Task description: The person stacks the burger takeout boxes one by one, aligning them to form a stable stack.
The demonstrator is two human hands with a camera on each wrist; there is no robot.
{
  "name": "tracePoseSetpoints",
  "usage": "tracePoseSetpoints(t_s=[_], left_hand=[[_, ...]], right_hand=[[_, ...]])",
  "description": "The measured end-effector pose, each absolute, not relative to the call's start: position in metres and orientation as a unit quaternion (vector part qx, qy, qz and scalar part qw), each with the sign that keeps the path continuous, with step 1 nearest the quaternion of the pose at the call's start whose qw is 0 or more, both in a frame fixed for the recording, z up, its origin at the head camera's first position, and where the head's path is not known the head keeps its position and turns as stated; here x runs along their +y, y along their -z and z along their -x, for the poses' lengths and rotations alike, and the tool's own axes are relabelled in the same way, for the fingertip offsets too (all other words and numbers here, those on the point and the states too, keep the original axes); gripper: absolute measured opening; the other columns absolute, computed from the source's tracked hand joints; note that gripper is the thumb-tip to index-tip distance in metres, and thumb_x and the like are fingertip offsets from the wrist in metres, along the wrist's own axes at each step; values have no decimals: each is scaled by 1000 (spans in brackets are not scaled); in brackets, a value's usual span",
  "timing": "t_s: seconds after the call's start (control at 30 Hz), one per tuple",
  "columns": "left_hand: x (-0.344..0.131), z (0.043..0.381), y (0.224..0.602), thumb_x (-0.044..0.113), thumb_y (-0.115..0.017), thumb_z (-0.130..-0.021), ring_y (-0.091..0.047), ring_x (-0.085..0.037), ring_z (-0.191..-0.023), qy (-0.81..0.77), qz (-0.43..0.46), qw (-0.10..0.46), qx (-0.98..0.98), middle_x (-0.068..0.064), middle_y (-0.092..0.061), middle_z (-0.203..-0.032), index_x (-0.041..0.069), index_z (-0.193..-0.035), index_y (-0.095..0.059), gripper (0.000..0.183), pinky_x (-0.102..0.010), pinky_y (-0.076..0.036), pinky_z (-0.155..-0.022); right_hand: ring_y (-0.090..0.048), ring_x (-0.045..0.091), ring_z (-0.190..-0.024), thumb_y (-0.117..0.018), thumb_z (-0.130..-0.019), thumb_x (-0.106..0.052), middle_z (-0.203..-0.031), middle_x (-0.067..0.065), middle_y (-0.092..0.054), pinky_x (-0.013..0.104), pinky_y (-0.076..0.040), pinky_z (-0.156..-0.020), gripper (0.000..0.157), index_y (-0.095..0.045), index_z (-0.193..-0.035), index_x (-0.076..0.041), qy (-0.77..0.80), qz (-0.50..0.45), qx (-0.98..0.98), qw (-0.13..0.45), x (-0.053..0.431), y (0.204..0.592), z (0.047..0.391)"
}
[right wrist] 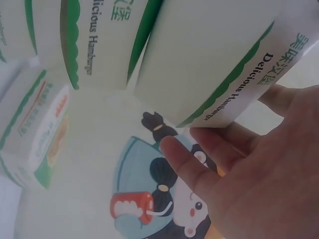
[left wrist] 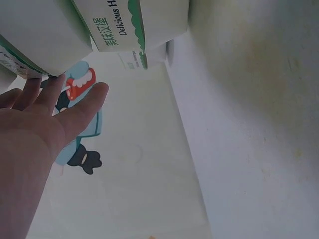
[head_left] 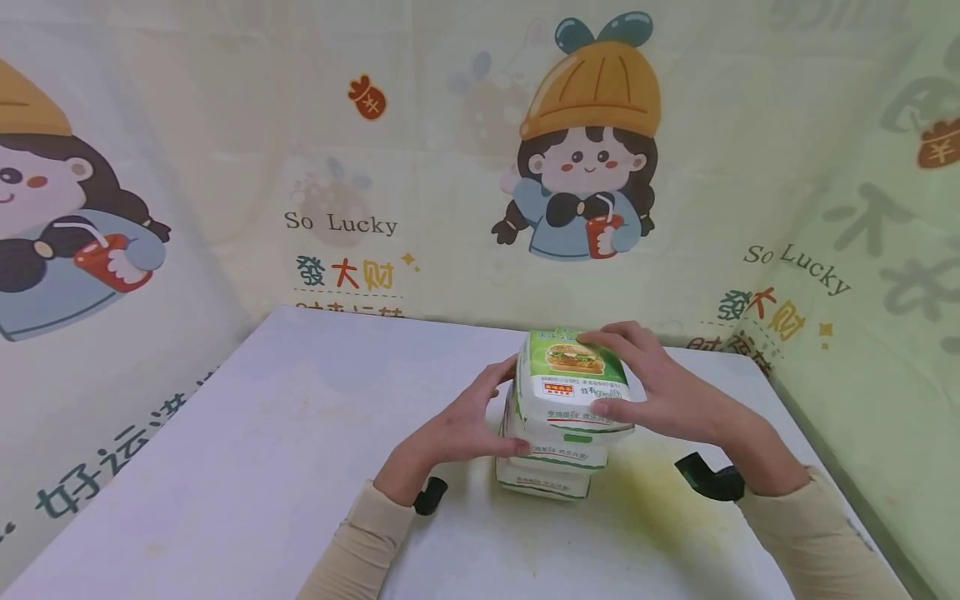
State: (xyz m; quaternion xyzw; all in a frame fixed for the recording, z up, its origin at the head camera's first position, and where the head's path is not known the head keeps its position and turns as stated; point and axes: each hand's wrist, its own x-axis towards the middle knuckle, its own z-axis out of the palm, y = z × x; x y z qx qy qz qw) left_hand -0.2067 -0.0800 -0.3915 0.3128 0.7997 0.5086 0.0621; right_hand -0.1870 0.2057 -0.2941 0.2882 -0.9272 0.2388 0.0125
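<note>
Three white hamburger boxes with green trim stand in a stack on the white table. The top hamburger box (head_left: 573,383), with a burger picture on its lid, sits askew and tilted over the middle box (head_left: 567,454) and bottom box (head_left: 543,483). My left hand (head_left: 468,421) grips the top box at its left side; its thumb lies before the middle box. At the right side my right hand (head_left: 667,387) holds the same top box, thumb by the front corner and fingers farther back. In the right wrist view, fingertips (right wrist: 212,142) meet the box's lower edge.
Behind the stack, another hamburger box (right wrist: 37,127) shows in the right wrist view. A printed cloth (head_left: 442,192) with cartoon figures hangs behind and beside the table (head_left: 262,442). Black wrist mounts (head_left: 708,477) are worn on both arms.
</note>
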Motion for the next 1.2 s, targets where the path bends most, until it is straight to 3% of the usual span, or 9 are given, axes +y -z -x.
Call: tracePoseSetpoints(t_s=[0.23, 0.93, 1.2], left_hand=[[-80, 208, 394, 33, -88, -71, -31, -6, -139, -514, -319, 64, 794, 16, -33, -149, 48, -150, -20, 105, -58, -29, -115], [-81, 207, 394, 35, -89, -70, -32, -9, -140, -499, -312, 72, 805, 14, -31, -151, 46, -152, -18, 109, -56, -29, -116], [-85, 206, 383, 26, -90, -68, -21, -13, -150, -523, -334, 30, 783, 11, -20, -160, 29, -159, -12, 120, -53, -29, -119]], right_hand=[[-39, 28, -125, -74, -81, -52, -147, 6, -29, 36, -52, -82, 77, -37, -146, -32, -244, -277, -929, 12, 200, 299, 184], [-37, 25, -125, -74, -80, -56, -145, 4, -30, 36, -49, -82, 80, -36, -147, -31, -219, -277, -935, 16, 198, 302, 182], [-39, 24, -125, -71, -84, -55, -147, 2, -28, 38, -49, -83, 79, -34, -149, -33, -224, -288, -931, 23, 198, 301, 182]])
